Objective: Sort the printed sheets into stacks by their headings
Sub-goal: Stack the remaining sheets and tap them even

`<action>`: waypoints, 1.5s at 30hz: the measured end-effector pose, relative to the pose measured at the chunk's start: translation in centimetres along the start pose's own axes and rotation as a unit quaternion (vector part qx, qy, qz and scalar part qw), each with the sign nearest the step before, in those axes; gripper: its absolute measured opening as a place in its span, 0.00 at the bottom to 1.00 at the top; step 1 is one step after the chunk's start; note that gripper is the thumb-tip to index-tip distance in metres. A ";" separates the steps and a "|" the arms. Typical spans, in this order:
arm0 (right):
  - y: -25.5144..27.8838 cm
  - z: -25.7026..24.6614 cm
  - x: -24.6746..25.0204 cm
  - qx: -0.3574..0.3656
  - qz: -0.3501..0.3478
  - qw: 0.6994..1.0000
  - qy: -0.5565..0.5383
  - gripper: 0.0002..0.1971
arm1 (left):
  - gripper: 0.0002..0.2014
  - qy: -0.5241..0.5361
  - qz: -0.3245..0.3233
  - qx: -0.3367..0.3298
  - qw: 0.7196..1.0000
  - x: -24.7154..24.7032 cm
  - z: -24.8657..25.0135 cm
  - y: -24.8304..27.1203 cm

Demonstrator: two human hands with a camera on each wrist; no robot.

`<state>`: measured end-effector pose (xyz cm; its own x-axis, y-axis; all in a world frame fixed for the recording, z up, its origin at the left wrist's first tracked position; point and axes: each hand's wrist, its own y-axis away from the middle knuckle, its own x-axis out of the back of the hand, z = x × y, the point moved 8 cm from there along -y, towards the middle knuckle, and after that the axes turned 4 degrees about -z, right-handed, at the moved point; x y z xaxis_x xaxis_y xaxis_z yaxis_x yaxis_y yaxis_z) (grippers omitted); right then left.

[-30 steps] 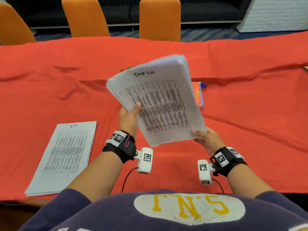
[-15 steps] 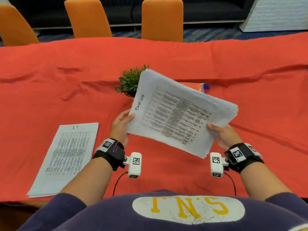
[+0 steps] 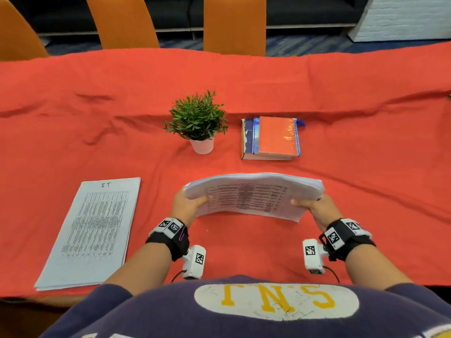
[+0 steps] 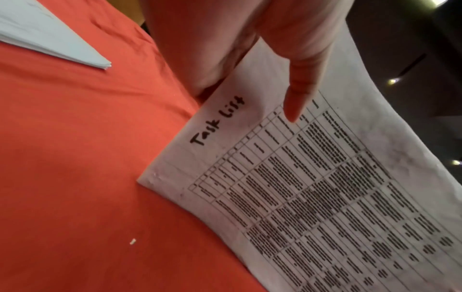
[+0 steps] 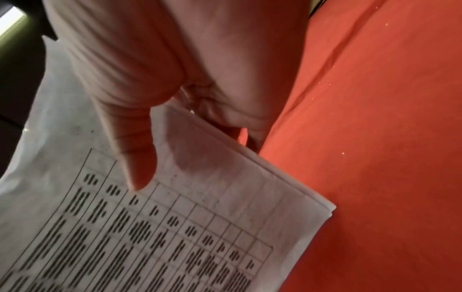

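I hold a thick bundle of printed sheets (image 3: 251, 195) sideways over the red tablecloth, its lower long edge on or just above the cloth. My left hand (image 3: 188, 203) grips the left short end, thumb on top; the left wrist view shows the bundle (image 4: 312, 197) with the heading "Task list" under that thumb. My right hand (image 3: 314, 206) grips the right short end, thumb on the top sheet (image 5: 175, 227) and fingers beneath. A flat stack headed "IT" (image 3: 95, 228) lies on the cloth at my left, near the front edge.
A small potted plant (image 3: 197, 120) and a pile of books (image 3: 271, 139) stand behind the bundle, mid-table. The red tablecloth (image 3: 366, 154) is wrinkled. Orange chairs (image 3: 234, 23) line the far side.
The bundle went from upright and facing me to sideways and low, down toward the cloth. Both hands shifted to its short ends, and the plant and books came into view.
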<state>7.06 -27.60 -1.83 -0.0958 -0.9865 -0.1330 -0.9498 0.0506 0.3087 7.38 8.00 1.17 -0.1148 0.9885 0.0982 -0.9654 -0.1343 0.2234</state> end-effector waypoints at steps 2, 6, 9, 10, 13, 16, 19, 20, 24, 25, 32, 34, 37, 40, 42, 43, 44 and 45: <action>-0.4 0.5 -0.1 -0.008 0.020 1.000 -0.002 0.16 | 0.20 0.018 0.010 0.010 1.000 -0.4 -0.1 0.1; -0.8 -0.4 -0.3 0.008 0.049 0.999 0.008 0.14 | 0.21 0.040 0.026 0.022 0.999 0.0 -0.2 -0.6; -0.8 -1.1 -0.3 0.027 0.031 0.998 0.038 0.18 | 0.17 0.021 0.030 0.017 0.999 0.8 0.2 -0.7; -0.8 -1.0 -0.3 0.023 0.024 0.998 0.049 0.19 | 0.14 0.015 0.025 0.009 1.000 0.8 0.5 -0.5; -0.9 -0.6 -0.3 0.007 0.020 0.999 0.046 0.20 | 0.12 0.051 0.023 -0.010 0.998 0.3 1.6 0.2; -0.6 -1.1 -0.7 0.016 0.009 1.000 0.020 0.28 | 0.13 0.077 0.056 0.005 0.995 0.3 2.1 0.2; -0.2 -2.2 -1.1 0.045 0.000 0.999 -0.002 0.39 | 0.16 0.076 0.070 0.009 0.995 0.1 2.5 0.2; -0.1 -2.6 -1.3 0.054 -0.001 0.998 -0.013 0.39 | 0.17 0.072 0.071 0.006 0.995 0.2 2.5 0.2; 0.1 -3.2 -1.5 0.050 0.032 0.997 -0.040 0.17 | 0.17 0.060 0.066 -0.003 0.996 0.3 2.6 0.1; 0.0 -3.2 -1.3 0.047 0.051 0.997 -0.032 0.13 | 0.17 0.060 0.064 -0.005 0.996 0.3 2.7 0.0; 0.2 -3.9 -1.2 0.070 0.035 0.997 0.012 0.36 | 0.15 0.057 0.019 -0.015 0.998 0.2 2.2 0.1; 0.2 -3.5 -1.3 0.070 0.015 0.997 0.029 0.39 | 0.16 0.022 -0.003 -0.024 0.999 -0.2 1.7 0.3; -0.3 -2.3 -1.2 0.051 0.023 0.996 0.063 0.32 | 0.15 0.011 -0.011 -0.029 0.999 -0.9 1.5 0.2; -0.6 -2.3 -0.7 0.036 0.073 0.995 0.051 0.19 | 0.13 0.030 0.000 -0.013 0.999 -0.8 1.4 -0.3; -0.6 -2.5 -0.4 0.028 0.086 0.995 0.041 0.16 | 0.12 0.039 0.004 -0.002 0.999 -0.4 1.2 -0.5; -0.7 -2.3 -0.2 0.023 0.083 0.996 0.037 0.17 | 0.12 0.033 0.005 0.005 0.999 -0.2 0.9 -0.6; -0.7 -2.1 -0.2 0.017 0.077 0.996 0.040 0.18 | 0.13 0.027 0.005 0.014 1.000 -0.1 0.5 -0.6; -0.7 -1.7 -0.2 0.009 0.067 0.997 0.042 0.21 | 0.15 0.019 0.003 0.026 0.999 0.0 0.1 -0.6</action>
<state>8.24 -27.72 -0.45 -0.1967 -0.9804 -0.0120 -0.9354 0.1840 0.3021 8.00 8.04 1.11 -0.1306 0.9895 0.0622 -0.9515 -0.1427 0.2725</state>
